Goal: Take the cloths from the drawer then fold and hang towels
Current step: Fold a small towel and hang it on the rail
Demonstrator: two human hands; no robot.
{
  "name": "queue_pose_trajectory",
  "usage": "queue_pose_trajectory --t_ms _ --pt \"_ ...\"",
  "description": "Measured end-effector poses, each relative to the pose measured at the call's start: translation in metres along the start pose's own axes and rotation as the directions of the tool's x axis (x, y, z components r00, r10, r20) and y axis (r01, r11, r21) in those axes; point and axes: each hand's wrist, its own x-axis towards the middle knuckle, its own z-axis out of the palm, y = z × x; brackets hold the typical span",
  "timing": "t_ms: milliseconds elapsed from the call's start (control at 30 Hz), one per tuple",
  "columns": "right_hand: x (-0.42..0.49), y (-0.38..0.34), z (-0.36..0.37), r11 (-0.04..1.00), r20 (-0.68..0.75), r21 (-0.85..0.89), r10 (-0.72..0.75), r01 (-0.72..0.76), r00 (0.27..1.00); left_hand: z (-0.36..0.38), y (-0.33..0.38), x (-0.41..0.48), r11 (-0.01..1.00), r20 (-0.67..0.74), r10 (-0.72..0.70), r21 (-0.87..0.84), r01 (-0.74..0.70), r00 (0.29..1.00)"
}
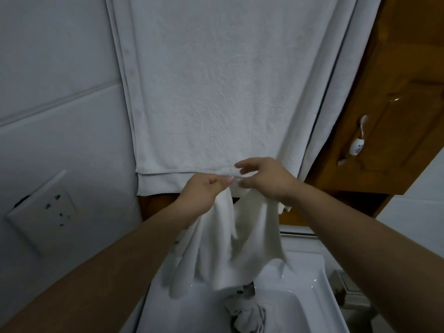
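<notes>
A small white cloth (pixel 240 248) hangs down over the sink from both my hands. My left hand (pixel 201 198) pinches its top edge between thumb and fingers. My right hand (pixel 264 179) is just to the right, with the cloth draped under it; its fingers are spread and blurred, and I cannot tell whether they hold the fabric. A large white towel (pixel 216 92) hangs on the wall straight ahead, its lower hem level with my hands. A crumpled grey-white cloth (pixel 247 313) lies in the sink below.
A white sink (pixel 300 284) is under my hands, with a metal tap (pixel 346 287) at its right. A wooden cabinet door (pixel 384 116) with a ceramic handle (pixel 356 145) stands at right. A wall socket (pixel 48 212) sits on the tiled wall at left.
</notes>
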Motion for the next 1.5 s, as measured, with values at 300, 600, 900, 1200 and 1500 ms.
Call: queue_pose_trajectory --t_ms 300,600,900,1200,1500 --pt "-0.011 0.010 0.007 0.997 0.204 0.080 -0.011 -0.006 0.979 0.005 0.008 -0.006 0.984 0.090 0.073 0.154 -0.086 0.993" --pt "-0.014 0.010 -0.004 0.985 0.039 -0.163 -0.043 0.049 0.998 -0.001 -0.003 -0.018 0.993 0.104 -0.069 0.105 0.058 0.992" --pt "-0.021 0.011 -0.017 0.960 -0.082 -0.280 -0.016 -0.007 0.997 -0.009 -0.014 -0.025 0.933 -0.092 -0.153 0.316 0.174 0.984" --pt "-0.016 0.024 -0.013 0.942 -0.194 -0.245 0.184 -0.229 0.964 -0.006 -0.014 -0.028 0.905 -0.122 -0.171 0.373 0.205 0.978" --pt "-0.019 -0.005 0.024 0.652 0.019 0.639 0.516 -0.408 0.856 0.031 0.008 -0.029 0.967 -0.077 -0.098 0.227 0.113 0.992"
